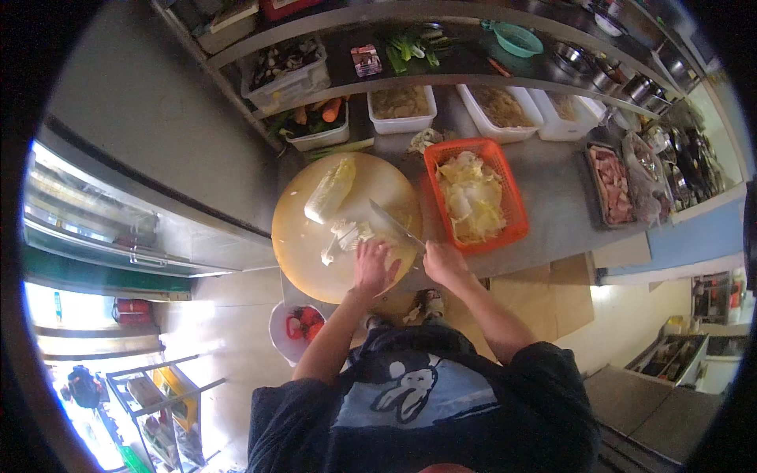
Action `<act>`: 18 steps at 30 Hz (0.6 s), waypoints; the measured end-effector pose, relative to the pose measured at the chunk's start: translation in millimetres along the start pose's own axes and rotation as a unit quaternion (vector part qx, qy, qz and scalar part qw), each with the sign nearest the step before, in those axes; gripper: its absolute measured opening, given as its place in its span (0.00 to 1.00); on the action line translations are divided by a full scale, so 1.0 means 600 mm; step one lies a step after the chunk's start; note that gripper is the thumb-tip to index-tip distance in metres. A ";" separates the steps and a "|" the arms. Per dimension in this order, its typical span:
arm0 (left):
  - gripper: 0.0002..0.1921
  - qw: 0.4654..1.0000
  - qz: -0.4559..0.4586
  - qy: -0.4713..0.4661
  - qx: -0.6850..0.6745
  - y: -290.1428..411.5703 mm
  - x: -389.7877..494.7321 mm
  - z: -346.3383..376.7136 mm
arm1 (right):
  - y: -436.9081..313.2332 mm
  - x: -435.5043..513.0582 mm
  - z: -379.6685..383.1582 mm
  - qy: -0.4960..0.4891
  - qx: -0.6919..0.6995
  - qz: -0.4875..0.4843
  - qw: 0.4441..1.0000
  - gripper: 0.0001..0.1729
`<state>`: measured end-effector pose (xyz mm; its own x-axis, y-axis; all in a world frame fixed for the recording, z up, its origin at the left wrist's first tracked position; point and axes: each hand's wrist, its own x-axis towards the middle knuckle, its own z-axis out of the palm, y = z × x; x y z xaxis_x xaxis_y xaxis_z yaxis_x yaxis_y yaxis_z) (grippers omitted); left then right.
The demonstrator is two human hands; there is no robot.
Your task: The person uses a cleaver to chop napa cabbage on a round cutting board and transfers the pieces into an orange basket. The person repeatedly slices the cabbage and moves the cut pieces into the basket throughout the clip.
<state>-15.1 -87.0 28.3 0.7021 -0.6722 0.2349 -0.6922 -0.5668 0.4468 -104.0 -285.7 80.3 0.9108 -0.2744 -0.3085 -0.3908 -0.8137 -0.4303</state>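
On the round chopping board lies a piece of napa cabbage, its pale stem end towards me. Chopped white cabbage bits are scattered nearer to me. My left hand is over the board's near right part, fingers at the edge of these bits and thumb spread apart. My right hand grips the handle of a kitchen knife at the board's right edge. The blade slants up and left over the board, right of the bits. To the right, an orange plastic basket holds loose cabbage leaves.
White tubs of food line the back of the metal counter, under a shelf. A tray of raw meat stands at the right. Below the board's near edge is a white bucket with red things inside.
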 end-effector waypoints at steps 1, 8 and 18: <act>0.28 0.999 -0.019 0.044 -0.002 -0.014 -0.007 -0.013 | -0.007 0.005 -0.011 0.003 0.019 0.006 1.000 0.14; 0.34 0.983 -0.155 0.074 -0.059 -0.132 -0.015 -0.044 | 0.045 -0.055 0.013 0.042 0.013 0.073 0.996 0.21; 0.35 0.994 -0.083 0.030 -0.066 -0.117 0.029 -0.009 | 0.049 -0.078 0.072 -0.020 0.437 0.138 0.889 0.18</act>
<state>46.7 -56.5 6.0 0.8159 -0.5431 0.1982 -0.5412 -0.5970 0.5922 -163.8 -274.9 45.4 0.7658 -0.3686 -0.5270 -0.5687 -0.0056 -0.8225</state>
